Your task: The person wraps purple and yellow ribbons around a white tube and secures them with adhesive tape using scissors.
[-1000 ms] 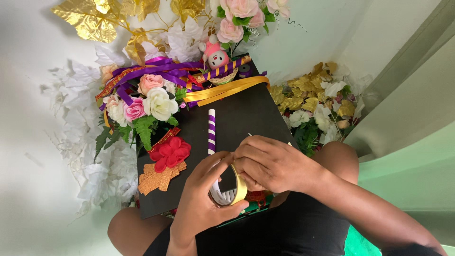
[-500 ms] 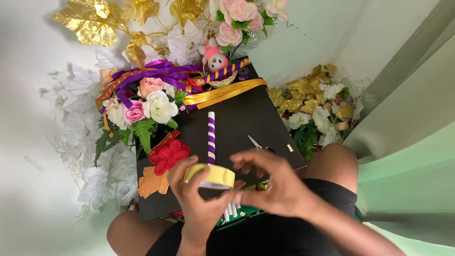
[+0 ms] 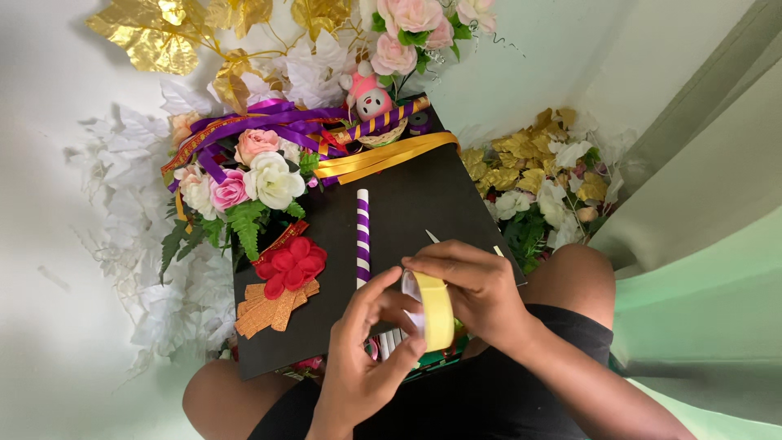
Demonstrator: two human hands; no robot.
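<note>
Both hands hold a yellow tape roll (image 3: 437,310) on edge above the near side of a black board (image 3: 423,204) that rests on my lap. My left hand (image 3: 365,358) cups the roll from below, with thumb and fingers at its inner rim. My right hand (image 3: 476,289) wraps over the top and right side of the roll. A purple-and-white striped straw (image 3: 362,232) lies lengthwise on the board, just left of the hands. A red paper flower (image 3: 290,265) on an orange glitter piece (image 3: 269,307) sits at the board's left edge.
Artificial flowers (image 3: 252,175), purple ribbon (image 3: 269,122) and yellow ribbon (image 3: 383,155) crowd the board's far end. A small pink toy (image 3: 371,94) stands there. Gold leaves (image 3: 155,33) and white leaves (image 3: 122,212) lie on the left, a gold-and-white bouquet (image 3: 546,179) on the right.
The tape roll has turned from lying flat to standing on edge. My right hand moved up over its top, and my left hand shifted under it.
</note>
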